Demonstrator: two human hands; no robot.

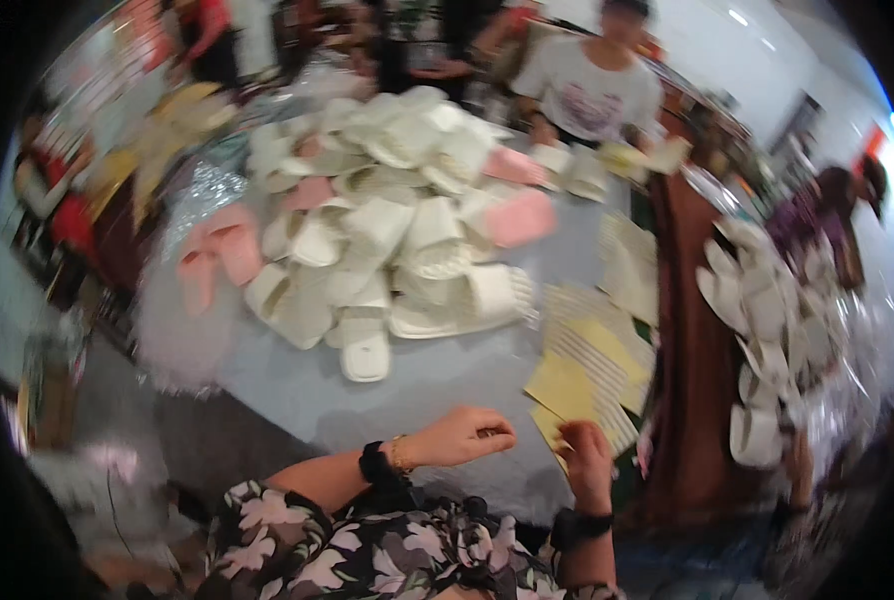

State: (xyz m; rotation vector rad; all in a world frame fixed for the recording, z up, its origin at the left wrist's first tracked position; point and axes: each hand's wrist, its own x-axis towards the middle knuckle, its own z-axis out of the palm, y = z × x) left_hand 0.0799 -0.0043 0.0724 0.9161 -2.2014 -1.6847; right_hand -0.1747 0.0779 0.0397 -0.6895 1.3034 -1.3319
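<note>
My left hand (464,435) is over the near part of the grey table, its fingers curled in with thumb and fingertips close together. If anything is pinched there, it is too small to make out. My right hand (589,458) is raised beside the yellow sheets (574,385), fingers bent and slightly blurred; whatever they may hold is hidden. Rows of small pale strips mark a sheet (607,345) in that stack. Beyond both hands rises a big heap of cream slippers (377,235), with one slipper (365,350) at its near edge. Pink slippers (232,245) lie left of the heap.
The grey table (297,385) has a curved edge, with clear plastic wrap (192,340) along its left. A brown wooden partition (689,350) stands to the right, and more cream slippers (762,340) are past it. Across the table a person in a white shirt (592,90) handles slippers.
</note>
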